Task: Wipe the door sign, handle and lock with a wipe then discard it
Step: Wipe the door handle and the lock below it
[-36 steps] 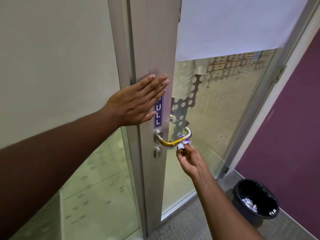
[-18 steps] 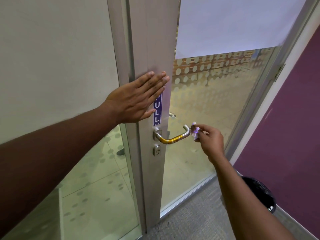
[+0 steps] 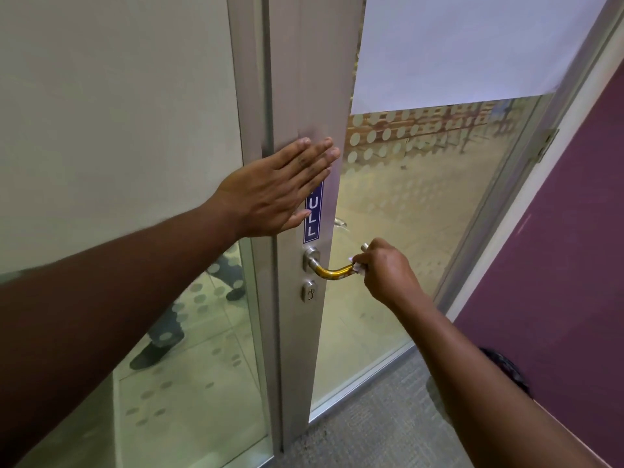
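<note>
On door: one handle, right hand wrapping wipe round it.

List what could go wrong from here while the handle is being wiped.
1. The left hand covers the top of the PULL sign, so that part may go unwiped.
2. The right hand holds only a small bunched wipe on the handle; it might slip out.
3. The lock below could be skipped.

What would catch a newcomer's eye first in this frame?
The left hand lies flat on the door frame, covering the top of the blue sign. Below it, the right hand presses a wipe around the handle, above the lock.
</note>
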